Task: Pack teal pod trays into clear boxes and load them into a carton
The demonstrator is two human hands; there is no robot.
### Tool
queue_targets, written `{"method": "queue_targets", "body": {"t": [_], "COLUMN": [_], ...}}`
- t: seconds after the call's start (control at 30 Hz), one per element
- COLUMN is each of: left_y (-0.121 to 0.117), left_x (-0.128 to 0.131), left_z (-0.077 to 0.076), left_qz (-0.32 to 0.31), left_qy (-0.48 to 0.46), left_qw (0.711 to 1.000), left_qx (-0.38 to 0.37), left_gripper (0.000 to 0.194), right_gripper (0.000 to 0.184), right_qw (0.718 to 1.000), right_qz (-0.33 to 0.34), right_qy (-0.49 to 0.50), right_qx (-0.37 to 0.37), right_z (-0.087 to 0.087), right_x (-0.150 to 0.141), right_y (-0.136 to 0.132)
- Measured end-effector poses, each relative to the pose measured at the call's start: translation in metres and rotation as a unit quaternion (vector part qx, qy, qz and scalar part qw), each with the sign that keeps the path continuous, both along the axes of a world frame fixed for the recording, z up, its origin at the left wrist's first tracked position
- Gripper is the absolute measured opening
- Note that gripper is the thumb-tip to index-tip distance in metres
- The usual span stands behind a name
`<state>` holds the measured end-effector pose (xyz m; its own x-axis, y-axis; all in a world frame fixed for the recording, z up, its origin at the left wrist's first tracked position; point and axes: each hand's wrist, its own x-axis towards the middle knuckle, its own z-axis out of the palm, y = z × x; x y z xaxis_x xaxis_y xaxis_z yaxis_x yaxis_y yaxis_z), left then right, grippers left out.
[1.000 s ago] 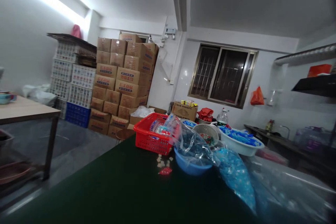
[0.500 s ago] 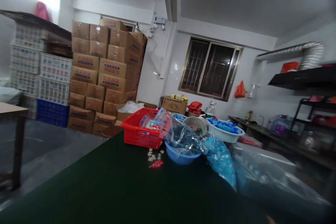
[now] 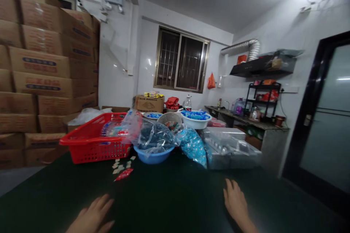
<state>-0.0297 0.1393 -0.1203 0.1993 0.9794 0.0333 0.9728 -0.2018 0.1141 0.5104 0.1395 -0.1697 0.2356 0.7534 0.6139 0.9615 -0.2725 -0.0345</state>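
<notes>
Since the earlier frame, view swung right and lower; both hands now in shot at bottom edge, carton stacks pushed to left margin.

Grip: left hand, lower left, open, fingers spread, palm down; right hand, lower right, equally open. Neither grasps anything. Both lie on or just above the dark green tabletop; contact not certain.

Nearest left hand: loose pale square packets and one shiny red sachet, on the tabletop, centre-left. Nearest right hand: soft plastic bag of blue-printed sachets, centre, well ahead of the fingers.

Handling (judged): packets light, small, likely slippery; best pinched singly by an edge. Blue bag soft, shifting, slick; best gathered by its loose film or supported beneath.

Nearby: red perforated plastic basket, left of centre, stiff and light, best taken by its rim. Blue plastic bowl beside it, holding clear bag of dark contents. Behind: white plastic basin of blue sachets, metal colander. Right of centre: stacked clear plastic trays.
</notes>
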Motion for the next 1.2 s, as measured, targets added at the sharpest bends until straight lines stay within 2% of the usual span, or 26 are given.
{"method": "queue_targets", "body": {"t": [0.17, 0.3, 0.47, 0.6, 0.8, 1.07, 1.2], "left_y": [0.065, 0.090, 0.093, 0.095, 0.094, 0.082, 0.085], "left_x": [0.061, 0.098, 0.118, 0.121, 0.124, 0.129, 0.124], "left_z": [-0.004, -0.014, -0.020, -0.022, -0.037, -0.035, -0.047], "left_qz": [-0.100, -0.154, -0.176, -0.172, -0.144, -0.136, -0.122], "left_qy": [-0.034, -0.036, -0.009, 0.014, 0.012, 0.013, 0.019], "left_qw": [0.994, 0.986, 0.980, 0.978, 0.976, 0.980, 0.983], "left_qx": [0.034, 0.055, 0.087, 0.114, 0.165, 0.145, 0.133], "left_gripper": [0.058, 0.057, 0.051, 0.049, 0.050, 0.050, 0.050], "right_gripper": [0.033, 0.033, 0.032, 0.031, 0.031, 0.033, 0.034], "right_qw": [1.000, 0.999, 0.998, 0.998, 0.997, 0.995, 0.995], "right_qz": [-0.002, -0.003, 0.002, 0.003, 0.002, 0.005, 0.003], "right_qy": [-0.003, 0.002, 0.019, 0.029, 0.033, 0.034, 0.036], "right_qx": [-0.007, -0.033, -0.059, -0.059, -0.068, -0.098, -0.097], "right_z": [0.002, 0.003, 0.009, 0.014, 0.016, 0.015, 0.014], "right_x": [-0.002, -0.003, -0.005, -0.009, -0.011, -0.012, -0.014], "right_y": [-0.004, -0.006, -0.008, -0.011, -0.014, -0.014, -0.013]}}
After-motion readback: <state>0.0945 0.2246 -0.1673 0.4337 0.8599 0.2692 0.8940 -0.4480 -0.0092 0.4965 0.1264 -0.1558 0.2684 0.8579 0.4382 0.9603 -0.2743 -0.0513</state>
